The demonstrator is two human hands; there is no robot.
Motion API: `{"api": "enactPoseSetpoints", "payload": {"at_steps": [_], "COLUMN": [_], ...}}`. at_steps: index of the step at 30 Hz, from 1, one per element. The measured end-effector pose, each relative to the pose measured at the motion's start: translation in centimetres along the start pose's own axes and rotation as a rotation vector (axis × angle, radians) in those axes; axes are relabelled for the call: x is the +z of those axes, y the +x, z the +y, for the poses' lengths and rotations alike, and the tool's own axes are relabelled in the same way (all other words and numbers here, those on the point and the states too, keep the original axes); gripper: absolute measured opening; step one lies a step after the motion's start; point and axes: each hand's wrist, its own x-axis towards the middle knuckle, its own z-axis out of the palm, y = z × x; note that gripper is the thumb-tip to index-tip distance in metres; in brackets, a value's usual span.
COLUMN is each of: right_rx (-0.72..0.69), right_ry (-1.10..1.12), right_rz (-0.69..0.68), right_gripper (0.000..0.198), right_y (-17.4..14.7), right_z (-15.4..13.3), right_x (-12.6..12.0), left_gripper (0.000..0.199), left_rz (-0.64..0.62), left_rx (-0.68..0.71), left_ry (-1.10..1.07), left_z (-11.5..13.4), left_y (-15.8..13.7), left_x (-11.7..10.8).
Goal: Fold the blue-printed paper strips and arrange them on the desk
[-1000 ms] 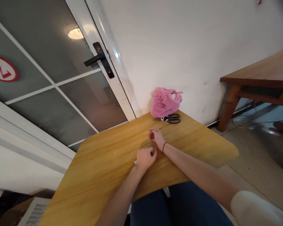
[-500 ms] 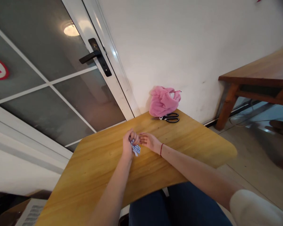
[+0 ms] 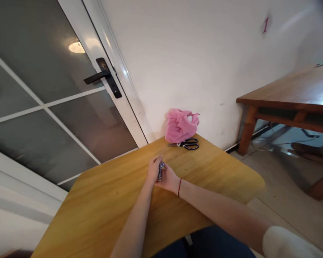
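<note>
Wall: white, filling the far side, with a red numeral 1 (image 3: 266, 25) at the upper right.
Door: the glazed door (image 3: 72, 122) stands at the far left in a white frame, with a black lever handle (image 3: 107, 76) on its right edge.
Table: the yellow wooden table (image 3: 104, 193) spreads across the near middle, its far corner close to the wall.
Brown table: a second, darker table (image 3: 290, 89) stands to the right, well apart.
Pink cloth: a fluffy, bunched cloth (image 3: 179, 127) sits on the far corner against the wall. A pale patch shows in a gap at its upper right; whether it is a container, or that patch its contents, I cannot tell.
Right hand: this hand (image 3: 169, 178) curls in against the left; whether it grips too, I cannot tell.
Left hand: fingers of this hand (image 3: 152, 170) are closed on the small patterned thing.
Scissors: black-handled scissors (image 3: 182, 144) lie just before the cloth, handles right.
Patterned thing: small patterned thing (image 3: 160, 171), between the hands near the table's middle, mostly hidden.
Bracelet: red cord (image 3: 179, 188) around the right wrist.
</note>
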Motion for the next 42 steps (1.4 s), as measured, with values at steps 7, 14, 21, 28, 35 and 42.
{"api": "enactPoseSetpoints", "payload": {"at_steps": [7, 14, 21, 28, 35, 42], "right_rx": [-0.003, -0.028, -0.067, -0.175, -0.157, -0.146], "right_ry": [0.085, 0.122, 0.145, 0.159, 0.118, 0.066], "right_rz": [0.097, 0.147, 0.194, 0.249, 0.270, 0.307], "right_gripper": [0.030, 0.035, 0.031, 0.032, 0.025, 0.012], "right_y": [0.2, 0.3, -0.6, -0.8, -0.5, -0.5], "right_z": [-1.5, -1.8, -2.2, -3.1, -2.1, -1.8], "right_x": [0.2, 0.1, 0.3, -0.1, -0.2, -0.1], "left_gripper": [0.035, 0.032, 0.036, 0.026, 0.044, 0.033], "left_rz": [-0.018, 0.165, 0.412, 0.297, -0.267, 0.316], "left_rx": [0.158, 0.239, 0.276, 0.423, 0.664, 0.177], "left_ry": [0.083, 0.069, 0.113, 0.351, 0.779, 0.256], "left_z": [-1.0, -1.7, -1.4, -2.1, -0.6, -2.0], "left_y": [0.1, -0.7, -1.2, -2.5, -7.2, -7.2], "left_x": [0.5, 0.9, 0.5, -1.5, -3.6, -1.5]}}
